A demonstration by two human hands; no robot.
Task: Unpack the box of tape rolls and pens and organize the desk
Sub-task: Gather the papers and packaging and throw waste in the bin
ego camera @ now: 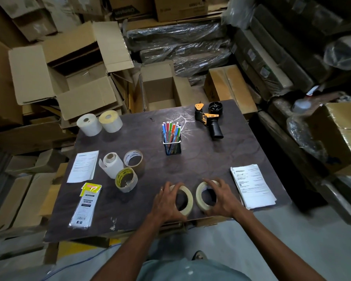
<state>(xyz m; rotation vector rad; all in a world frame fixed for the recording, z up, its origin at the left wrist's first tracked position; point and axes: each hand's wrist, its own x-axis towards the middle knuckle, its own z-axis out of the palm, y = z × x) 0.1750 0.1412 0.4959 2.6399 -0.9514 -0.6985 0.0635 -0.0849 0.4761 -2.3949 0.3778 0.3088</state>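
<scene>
"TOTEM" stands on the plastic packet (86,205) at lower left of the desk. "amazon" heads the sheet (83,166) at left and the paper stack (252,185) at right. Other print is too small to read.

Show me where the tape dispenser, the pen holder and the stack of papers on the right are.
tape dispenser (208,118), head view, on its orange and black body.
pen holder (172,147), head view, on its mesh wall.
stack of papers (253,187), head view, on the top sheet.

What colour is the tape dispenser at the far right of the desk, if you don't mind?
Black with orange parts, seen in the head view: tape dispenser.
</scene>
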